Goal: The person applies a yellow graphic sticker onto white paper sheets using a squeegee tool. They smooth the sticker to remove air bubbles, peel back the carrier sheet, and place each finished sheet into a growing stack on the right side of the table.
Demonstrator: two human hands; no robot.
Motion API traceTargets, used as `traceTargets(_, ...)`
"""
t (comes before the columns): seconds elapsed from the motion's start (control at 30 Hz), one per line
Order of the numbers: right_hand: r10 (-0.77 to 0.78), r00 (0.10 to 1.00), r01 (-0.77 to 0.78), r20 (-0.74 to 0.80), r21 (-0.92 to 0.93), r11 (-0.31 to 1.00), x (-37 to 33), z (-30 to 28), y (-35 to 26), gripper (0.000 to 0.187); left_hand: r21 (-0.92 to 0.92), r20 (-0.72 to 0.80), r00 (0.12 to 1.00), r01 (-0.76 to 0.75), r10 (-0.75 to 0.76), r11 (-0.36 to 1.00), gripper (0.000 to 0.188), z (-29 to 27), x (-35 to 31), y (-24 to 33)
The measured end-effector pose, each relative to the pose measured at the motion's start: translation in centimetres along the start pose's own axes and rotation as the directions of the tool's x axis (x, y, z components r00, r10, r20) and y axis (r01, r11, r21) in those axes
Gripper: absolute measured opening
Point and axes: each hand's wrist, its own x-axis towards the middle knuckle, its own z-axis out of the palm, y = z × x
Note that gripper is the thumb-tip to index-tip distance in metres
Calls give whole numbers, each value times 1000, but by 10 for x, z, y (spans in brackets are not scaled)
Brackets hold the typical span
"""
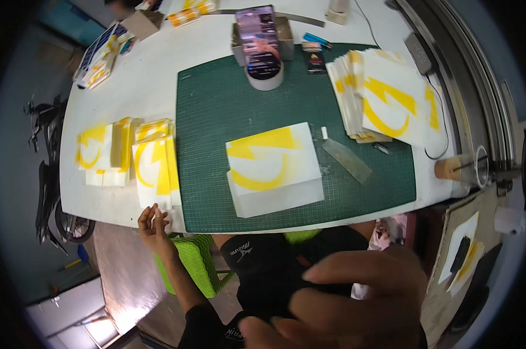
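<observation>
My left hand [153,227] hovers at the near edge of the white table [152,75], fingers loosely curled and holding nothing, just below a folded white-and-yellow paper piece [155,168]. My right hand [350,302] is raised close to the camera, large and blurred, fingers apart and nothing in it. On the green cutting mat [216,110] lies a folded white paper piece with a yellow print [271,166]. A metal ruler [347,160] lies just right of it.
A stack of printed sheets [385,96] sits at the mat's right. More folded pieces [103,151] lie at the left. A phone leans on a tape roll [264,70] at the back. A green stool [196,262] stands below the table.
</observation>
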Motion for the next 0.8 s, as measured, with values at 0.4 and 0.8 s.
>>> traceTargets(0.4, 446, 894, -390, 41, -419, 820, -131, 60, 136, 29, 133, 537, 621, -731, 571, 670, 20, 88, -70, 46)
traceTargets(0.8, 449, 888, -323, 102, -555, 766, -186, 126, 138, 47, 43, 916, 216, -890, 337, 454, 59, 172, -99, 50)
